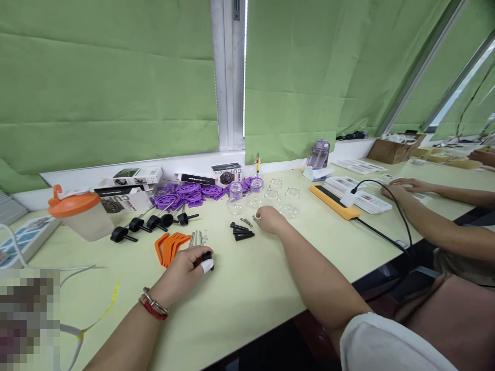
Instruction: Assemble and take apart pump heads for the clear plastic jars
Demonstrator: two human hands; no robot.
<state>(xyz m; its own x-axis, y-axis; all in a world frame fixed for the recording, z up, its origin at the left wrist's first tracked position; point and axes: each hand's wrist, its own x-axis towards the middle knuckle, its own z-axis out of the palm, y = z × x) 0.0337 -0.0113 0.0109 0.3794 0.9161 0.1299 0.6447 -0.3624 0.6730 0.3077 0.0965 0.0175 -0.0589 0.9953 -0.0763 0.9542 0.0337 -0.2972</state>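
Note:
My left hand (pixel 185 269) rests on the pale table (pixel 247 288), fingers curled round a small black part (pixel 207 256); one fingertip wears a white wrap. Just beyond it lie thin metal rods (pixel 196 238) and a fan of orange plastic pieces (pixel 170 246). My right hand (pixel 269 219) reaches further out, fingers pinched at a small metal spring (pixel 255 219). Left of it lie black pins (pixel 242 232) and another spring (pixel 246 222). Several clear glass jars (pixel 270 198) stand just behind that hand.
Purple round parts (pixel 193 195), black knobbed handles (pixel 150 224) and product boxes (pixel 129 188) sit toward the window. An orange-lidded cup (pixel 79 214) stands left. At the right another person's hands (pixel 402 188) rest by a yellow tool (pixel 334 201) with a black cable.

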